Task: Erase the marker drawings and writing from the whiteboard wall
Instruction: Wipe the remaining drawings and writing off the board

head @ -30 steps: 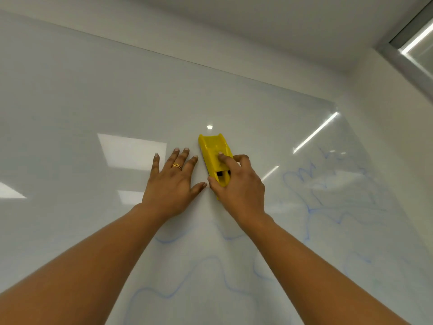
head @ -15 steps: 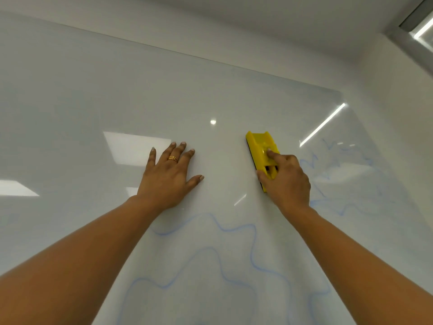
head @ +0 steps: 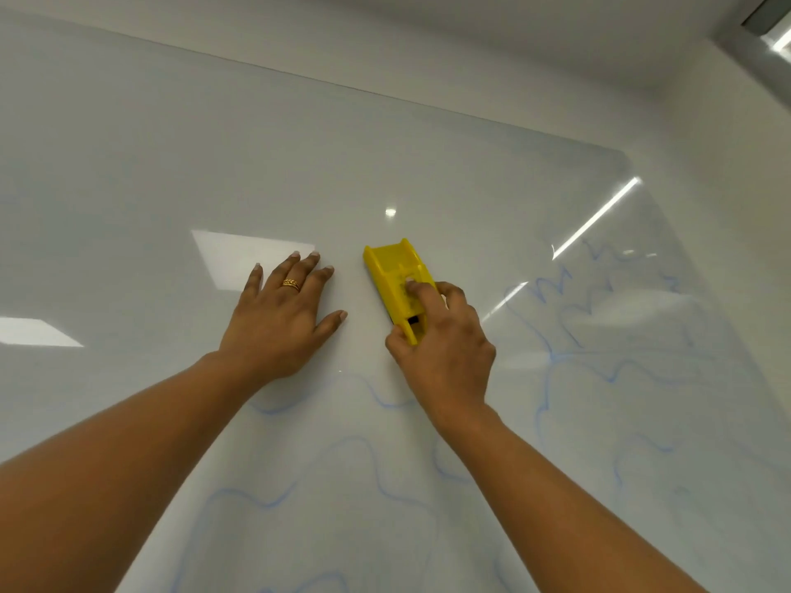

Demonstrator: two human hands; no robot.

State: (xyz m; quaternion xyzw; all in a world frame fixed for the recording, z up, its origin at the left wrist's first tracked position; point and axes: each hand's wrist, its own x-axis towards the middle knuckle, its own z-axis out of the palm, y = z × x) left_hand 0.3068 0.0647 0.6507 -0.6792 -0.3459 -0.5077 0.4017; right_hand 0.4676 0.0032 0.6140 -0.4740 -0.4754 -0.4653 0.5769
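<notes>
At mid-frame the right hand (head: 445, 348) is gripping the yellow eraser (head: 396, 280), forefinger pressing its back, against the whiteboard wall (head: 171, 164). It is probably light and rigid, best held by its long sides. The left hand (head: 278, 323) is lying spread flat alongside. The glossy wall is showing light reflections (head: 252, 254), with blue marker lines (head: 552, 365) at lower right.

Right hand (head: 445, 353) pressing yellow eraser (head: 396, 276) on whiteboard (head: 428, 173), left hand (head: 278, 318) flat
</notes>
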